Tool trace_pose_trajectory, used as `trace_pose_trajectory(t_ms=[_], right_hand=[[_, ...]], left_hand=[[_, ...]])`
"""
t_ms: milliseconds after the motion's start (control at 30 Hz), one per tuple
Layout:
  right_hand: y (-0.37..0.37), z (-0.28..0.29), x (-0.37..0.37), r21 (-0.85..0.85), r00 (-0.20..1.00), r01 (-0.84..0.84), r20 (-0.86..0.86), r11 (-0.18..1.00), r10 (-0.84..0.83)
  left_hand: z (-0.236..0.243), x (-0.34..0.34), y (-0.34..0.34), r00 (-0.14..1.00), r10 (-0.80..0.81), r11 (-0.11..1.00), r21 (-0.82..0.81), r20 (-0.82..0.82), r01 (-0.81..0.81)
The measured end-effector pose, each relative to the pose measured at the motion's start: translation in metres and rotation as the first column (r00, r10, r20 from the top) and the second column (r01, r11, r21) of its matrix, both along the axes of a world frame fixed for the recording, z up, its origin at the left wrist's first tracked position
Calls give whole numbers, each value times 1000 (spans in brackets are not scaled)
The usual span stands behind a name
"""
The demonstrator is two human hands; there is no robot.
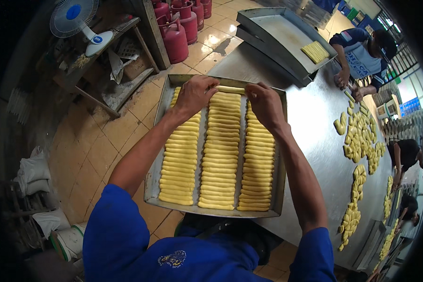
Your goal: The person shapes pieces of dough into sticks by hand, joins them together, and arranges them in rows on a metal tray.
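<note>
The left hand (196, 96) and the right hand (268, 105) are together at the far side of a metal tray (211, 213), and between them there is one pale yellow dough stick (231, 90). The fingers of the left hand are closed on its left end, and the fingers of the right hand are closed on its right end, so the stick lies crosswise at the top of the middle row (220, 150). Whether it already touches the nearest stick of this row, I cannot tell. The left row (179, 164) and the right row (257, 164) are made of similar sticks, placed closely side by side, and narrow strips of bare metal separate the three rows. The forearms pass above the two outer rows and cover them partly. The right part of the tray is beside a shiny metal desk (310, 141). On the far part of this desk stand stacked trays (282, 35), and the upper one carries a small group of yellow sticks (315, 52) in its corner. At the right, many dough pieces (359, 141) lie in a loose heap, near the hands of a co-worker (362, 51). Beyond the desk, red gas cylinders (176, 42) stand on the tiled floor (94, 145).
</note>
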State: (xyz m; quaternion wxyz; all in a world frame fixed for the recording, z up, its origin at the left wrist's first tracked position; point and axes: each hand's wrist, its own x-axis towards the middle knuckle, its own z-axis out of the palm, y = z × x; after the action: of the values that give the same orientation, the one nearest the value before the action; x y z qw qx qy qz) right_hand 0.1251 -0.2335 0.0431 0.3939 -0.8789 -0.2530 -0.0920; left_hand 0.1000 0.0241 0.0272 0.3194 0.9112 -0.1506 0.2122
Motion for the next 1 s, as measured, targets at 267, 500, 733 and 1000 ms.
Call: trace_pose_trajectory(t_ms=[267, 500, 733, 1000], right_hand=[[20, -49, 28, -387, 949, 57, 308, 920, 70], [21, -59, 34, -440, 976, 67, 214, 895, 32], [19, -57, 31, -493, 989, 32, 144, 870, 46], [14, -55, -2, -515, 974, 86, 224, 853, 38]], left_hand=[[-47, 28, 7, 991, 72, 956, 277, 111, -100], [-48, 27, 8, 993, 82, 987, 143, -81, -70], [-39, 23, 10, 982, 50, 986, 169, -182, -19], [-44, 6, 12, 998, 51, 961, 274, -34, -40]])
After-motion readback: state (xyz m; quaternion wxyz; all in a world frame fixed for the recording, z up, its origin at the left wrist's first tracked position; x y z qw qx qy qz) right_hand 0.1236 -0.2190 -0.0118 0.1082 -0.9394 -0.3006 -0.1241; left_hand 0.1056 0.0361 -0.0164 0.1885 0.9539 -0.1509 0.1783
